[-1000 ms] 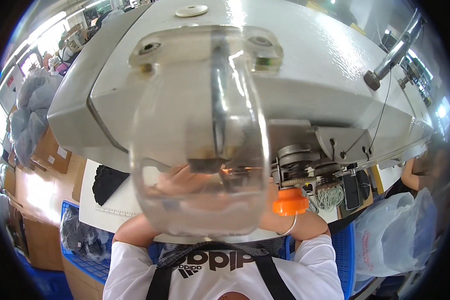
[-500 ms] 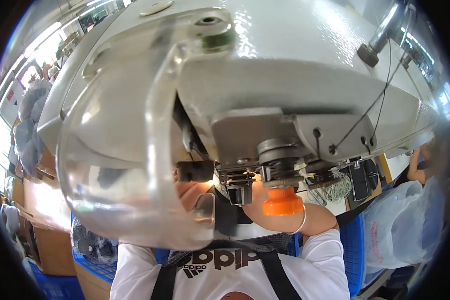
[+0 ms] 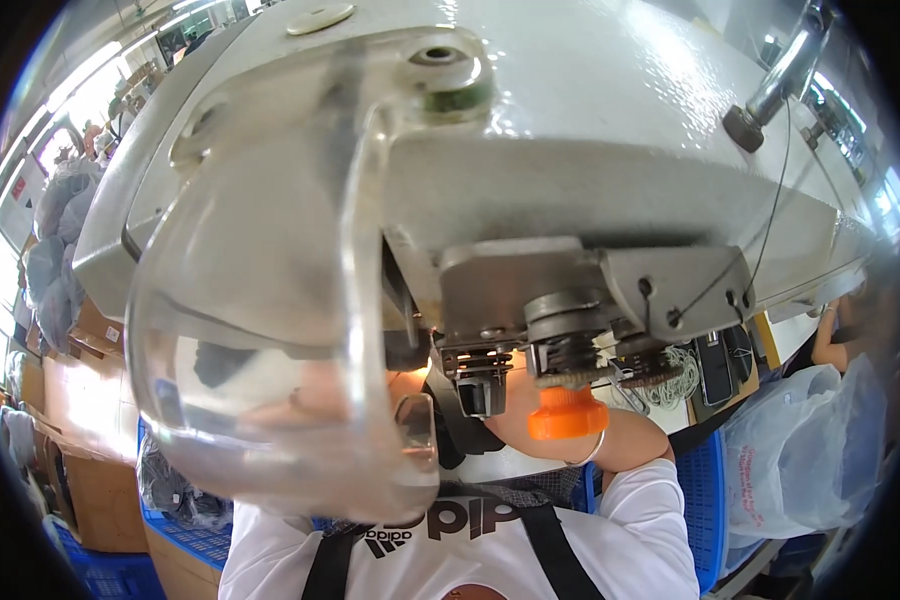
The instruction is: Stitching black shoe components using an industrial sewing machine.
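A pale grey sewing machine head [image 3: 610, 170] fills the upper view, with a clear plastic guard [image 3: 245, 310] at its left end. Below its metal plate hang a thread tension dial [image 3: 567, 310] and an orange knob [image 3: 568, 412]. Blurred skin of my left arm or hand [image 3: 315, 392] shows through the guard; its fingers are hidden. My right forearm [image 3: 630, 440], with a pale bracelet at the wrist, reaches in behind the orange knob, and the machine parts cover that hand's fingers. Dark material [image 3: 457, 425], perhaps cloth or a strap, lies between the arms.
Blue plastic baskets stand on both sides, the left basket [image 3: 195, 535] holding dark bagged items. A translucent plastic bag [image 3: 795, 450] is at the right. A bundle of pale cord [image 3: 675, 380] and a phone-like black device [image 3: 715, 368] lie beyond my right arm. Cardboard boxes [image 3: 105, 500] stand left.
The machine and guard appear slightly lower and further right, as the view has shifted. More skin shows through the guard. The dark material between my arms has changed shape.
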The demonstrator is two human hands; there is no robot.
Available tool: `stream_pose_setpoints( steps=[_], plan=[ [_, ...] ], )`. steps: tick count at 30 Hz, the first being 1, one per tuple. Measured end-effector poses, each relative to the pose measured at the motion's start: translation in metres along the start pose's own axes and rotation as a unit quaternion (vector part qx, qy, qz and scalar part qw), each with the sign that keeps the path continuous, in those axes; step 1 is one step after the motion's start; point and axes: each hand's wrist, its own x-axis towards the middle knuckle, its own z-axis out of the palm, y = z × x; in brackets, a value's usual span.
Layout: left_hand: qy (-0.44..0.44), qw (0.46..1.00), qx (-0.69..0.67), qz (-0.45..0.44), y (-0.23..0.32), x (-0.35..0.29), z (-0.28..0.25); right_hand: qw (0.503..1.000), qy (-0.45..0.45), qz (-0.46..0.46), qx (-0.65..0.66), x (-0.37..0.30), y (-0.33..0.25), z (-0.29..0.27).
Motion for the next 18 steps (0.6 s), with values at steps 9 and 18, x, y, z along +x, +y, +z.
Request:
stream_pose_setpoints(
  steps=[9, 18],
  plan=[
    [-0.009, 0.999, 0.039, -0.026, -0.015, -0.008, 0.013, 0.993, 0.101, -0.055, 0.0, 0.0, -0.002, 0.001],
    [0.037, 0.994, 0.095, -0.046, -0.015, -0.011, 0.008, 0.997, 0.058, 0.016, -0.04, 0.001, -0.014, -0.008]
  ],
)
